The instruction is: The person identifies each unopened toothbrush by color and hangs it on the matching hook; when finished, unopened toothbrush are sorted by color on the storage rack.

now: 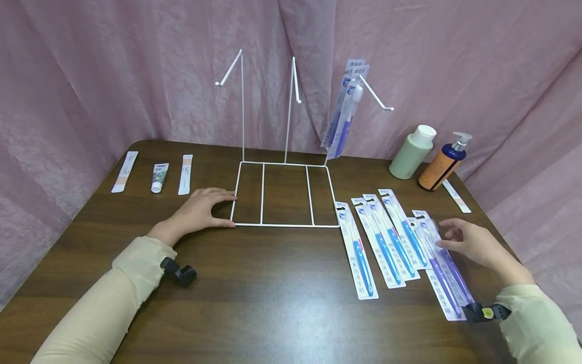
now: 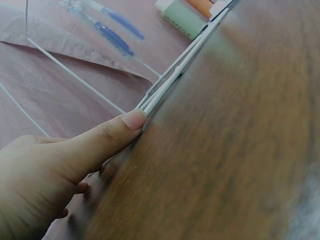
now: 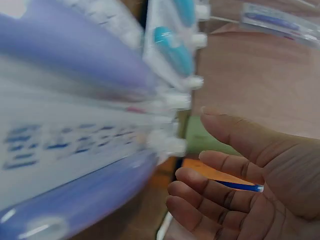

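A white wire display rack [image 1: 273,225] stands on the table, with three upright hooks. My left hand [image 1: 200,210] touches its left side, the thumb at the front corner and fingers farther back; in the left wrist view the straight thumb [image 2: 107,137] presses the wire. Packaged toothbrushes with purple handles [image 1: 443,283] lie at the right, and beside their upper ends hovers my right hand [image 1: 473,242], fingers loosely bent. The right wrist view shows nothing between those fingers [image 3: 215,195]. Two packaged purple toothbrushes [image 1: 343,116] hang on the rack's right hook.
Several packaged blue toothbrushes [image 1: 379,242] lie right of the rack. Behind are a green bottle [image 1: 409,154] and an orange pump bottle [image 1: 441,167], with a slim white packet [image 1: 456,196] nearby. At the left lie a small tube [image 1: 159,177] and two slim packets [image 1: 125,172].
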The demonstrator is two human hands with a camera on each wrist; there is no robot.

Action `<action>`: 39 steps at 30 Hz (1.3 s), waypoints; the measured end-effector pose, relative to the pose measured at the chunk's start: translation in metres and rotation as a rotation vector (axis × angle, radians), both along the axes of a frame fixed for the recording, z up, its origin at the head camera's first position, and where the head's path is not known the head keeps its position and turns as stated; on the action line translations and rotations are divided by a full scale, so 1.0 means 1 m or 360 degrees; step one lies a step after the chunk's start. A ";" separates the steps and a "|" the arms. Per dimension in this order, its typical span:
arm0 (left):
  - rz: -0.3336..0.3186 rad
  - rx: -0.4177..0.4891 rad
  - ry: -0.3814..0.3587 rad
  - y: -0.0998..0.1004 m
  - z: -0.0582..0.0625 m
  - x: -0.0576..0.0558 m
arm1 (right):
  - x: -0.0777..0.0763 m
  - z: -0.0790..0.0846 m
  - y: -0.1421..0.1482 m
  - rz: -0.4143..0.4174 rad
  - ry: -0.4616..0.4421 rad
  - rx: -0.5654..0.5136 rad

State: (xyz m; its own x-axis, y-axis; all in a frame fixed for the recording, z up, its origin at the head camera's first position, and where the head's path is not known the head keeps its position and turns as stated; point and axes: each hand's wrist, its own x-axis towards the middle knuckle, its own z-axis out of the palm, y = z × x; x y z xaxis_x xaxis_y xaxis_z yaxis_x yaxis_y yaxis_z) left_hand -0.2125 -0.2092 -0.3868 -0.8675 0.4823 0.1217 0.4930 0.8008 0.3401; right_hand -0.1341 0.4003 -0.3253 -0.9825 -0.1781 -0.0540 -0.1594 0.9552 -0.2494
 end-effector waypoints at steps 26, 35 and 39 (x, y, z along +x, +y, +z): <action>0.0017 -0.0008 0.0008 -0.003 0.005 0.001 | -0.020 -0.004 -0.003 -0.0127 -0.0346 0.0073; 0.0011 -0.0016 -0.0001 -0.002 0.003 0.001 | -0.019 -0.010 0.005 -0.0178 -0.0358 0.0020; 0.0006 -0.0012 0.0015 0.000 0.001 0.001 | -0.015 -0.011 0.007 -0.0187 -0.0346 -0.0018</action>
State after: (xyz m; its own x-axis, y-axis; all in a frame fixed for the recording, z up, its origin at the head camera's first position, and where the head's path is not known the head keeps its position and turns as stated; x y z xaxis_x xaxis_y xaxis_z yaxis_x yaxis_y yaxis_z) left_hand -0.2119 -0.2091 -0.3862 -0.8680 0.4802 0.1261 0.4933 0.8051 0.3294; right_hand -0.1495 0.4068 -0.3365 -0.9620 -0.0654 -0.2653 0.0109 0.9610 -0.2765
